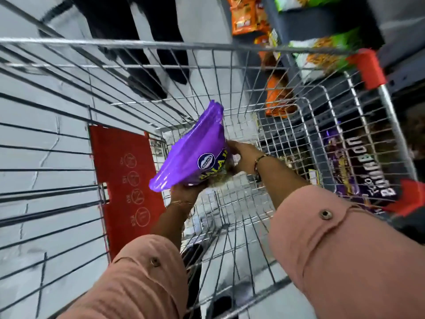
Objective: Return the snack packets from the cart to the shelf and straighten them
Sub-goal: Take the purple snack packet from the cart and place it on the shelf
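Note:
A stack of purple snack packets (195, 148) is held inside the wire cart (161, 46), above its mesh floor. My left hand (185, 192) grips the stack's near lower corner from below. On the stack's right side, my right hand (243, 158) closes around its edge. Both arms reach down into the cart in pink sleeves. The packets tilt with their sealed tops pointing away to the upper left. The shelf (305, 72) stands to the right of the cart, holding orange packets (245, 17) and green packets (326, 54).
A red fold-down flap (124, 180) hangs on the cart's left wall. Red handle caps (370, 67) sit on the right rim. A purple biscuit box (358, 171) shows through the right mesh on a lower shelf. Another person's dark legs (147, 54) stand beyond the cart.

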`<control>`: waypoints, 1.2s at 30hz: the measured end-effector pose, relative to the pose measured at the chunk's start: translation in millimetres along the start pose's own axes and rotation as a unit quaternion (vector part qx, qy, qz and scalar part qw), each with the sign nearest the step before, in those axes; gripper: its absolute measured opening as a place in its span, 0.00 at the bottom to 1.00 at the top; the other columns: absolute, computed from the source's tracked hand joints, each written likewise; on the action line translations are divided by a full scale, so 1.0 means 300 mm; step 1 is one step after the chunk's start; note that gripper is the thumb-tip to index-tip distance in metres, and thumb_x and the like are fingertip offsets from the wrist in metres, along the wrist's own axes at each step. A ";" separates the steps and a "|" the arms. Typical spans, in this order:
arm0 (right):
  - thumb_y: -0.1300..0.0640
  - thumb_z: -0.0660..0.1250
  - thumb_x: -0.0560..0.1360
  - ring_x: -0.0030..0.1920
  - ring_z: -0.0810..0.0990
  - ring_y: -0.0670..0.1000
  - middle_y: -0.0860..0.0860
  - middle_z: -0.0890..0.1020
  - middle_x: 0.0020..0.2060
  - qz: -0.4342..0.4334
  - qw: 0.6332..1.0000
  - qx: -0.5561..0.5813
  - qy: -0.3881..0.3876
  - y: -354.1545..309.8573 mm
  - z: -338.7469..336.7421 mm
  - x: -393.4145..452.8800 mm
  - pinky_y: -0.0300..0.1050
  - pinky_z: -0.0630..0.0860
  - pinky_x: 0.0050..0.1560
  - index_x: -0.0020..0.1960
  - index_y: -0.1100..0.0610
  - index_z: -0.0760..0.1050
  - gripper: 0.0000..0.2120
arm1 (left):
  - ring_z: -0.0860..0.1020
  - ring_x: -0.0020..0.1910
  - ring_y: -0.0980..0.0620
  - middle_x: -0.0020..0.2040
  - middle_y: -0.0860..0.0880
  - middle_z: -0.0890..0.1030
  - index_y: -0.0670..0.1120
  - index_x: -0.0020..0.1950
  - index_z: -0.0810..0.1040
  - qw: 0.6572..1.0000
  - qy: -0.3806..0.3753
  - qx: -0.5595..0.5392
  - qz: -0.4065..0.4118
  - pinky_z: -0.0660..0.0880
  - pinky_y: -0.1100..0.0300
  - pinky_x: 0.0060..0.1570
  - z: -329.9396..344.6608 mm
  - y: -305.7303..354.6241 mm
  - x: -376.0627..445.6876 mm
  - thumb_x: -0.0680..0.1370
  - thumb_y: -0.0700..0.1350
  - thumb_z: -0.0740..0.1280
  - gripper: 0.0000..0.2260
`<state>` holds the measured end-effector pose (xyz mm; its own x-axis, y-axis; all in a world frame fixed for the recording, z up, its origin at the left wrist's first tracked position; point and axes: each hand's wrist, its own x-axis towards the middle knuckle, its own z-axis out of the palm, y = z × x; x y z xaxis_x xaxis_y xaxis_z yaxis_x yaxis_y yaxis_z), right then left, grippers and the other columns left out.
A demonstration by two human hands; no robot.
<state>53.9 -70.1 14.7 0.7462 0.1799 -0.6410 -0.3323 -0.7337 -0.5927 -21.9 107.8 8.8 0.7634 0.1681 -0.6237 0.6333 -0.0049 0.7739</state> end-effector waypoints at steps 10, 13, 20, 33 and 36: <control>0.62 0.77 0.62 0.53 0.79 0.48 0.55 0.79 0.57 -0.107 0.982 0.048 0.146 -0.177 -0.489 -0.764 0.45 0.77 0.60 0.60 0.60 0.70 0.29 | 0.77 0.41 0.51 0.40 0.49 0.80 0.49 0.43 0.74 0.959 -0.187 -0.021 0.212 0.75 0.57 0.43 0.161 0.576 -0.460 0.69 0.32 0.71 0.14; 0.74 0.72 0.65 0.42 0.80 0.37 0.59 0.79 0.53 -0.197 0.953 0.093 0.212 -0.259 -0.613 -1.036 0.33 0.77 0.51 0.54 0.58 0.70 0.23 | 0.78 0.49 0.48 0.50 0.44 0.82 0.44 0.56 0.75 0.933 -0.213 -0.037 0.287 0.76 0.48 0.54 0.205 0.780 -0.691 0.67 0.40 0.74 0.19; 0.68 0.72 0.68 0.42 0.77 0.44 0.55 0.78 0.47 -0.252 0.875 0.106 0.400 -0.384 -0.821 -1.688 0.33 0.77 0.44 0.59 0.62 0.70 0.21 | 0.80 0.45 0.55 0.46 0.52 0.85 0.47 0.51 0.78 0.848 -0.257 -0.039 0.462 0.78 0.51 0.55 0.347 1.135 -1.203 0.65 0.58 0.73 0.21; 0.41 0.76 0.60 0.38 0.79 0.49 0.45 0.81 0.38 -0.149 0.676 0.089 0.716 -0.118 -0.990 -2.372 0.42 0.79 0.41 0.42 0.45 0.72 0.18 | 0.81 0.32 0.65 0.39 0.54 0.82 0.44 0.52 0.73 0.692 -0.499 -0.025 0.521 0.78 0.70 0.34 0.891 1.297 -1.853 0.68 0.30 0.72 0.18; 0.35 0.74 0.57 0.42 0.80 0.54 0.50 0.82 0.40 -0.047 0.638 0.076 0.765 0.000 -1.010 -2.428 0.51 0.78 0.47 0.45 0.47 0.72 0.25 | 0.84 0.37 0.58 0.42 0.50 0.84 0.42 0.55 0.75 0.674 -0.561 0.009 0.481 0.80 0.64 0.38 1.076 1.278 -1.876 0.61 0.29 0.76 0.25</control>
<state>-314.8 -399.8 629.4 0.4175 -0.7167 0.5586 -0.2106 -0.6743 -0.7078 -167.7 -306.8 621.1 0.4314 -0.7719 0.4670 -0.2297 0.4066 0.8843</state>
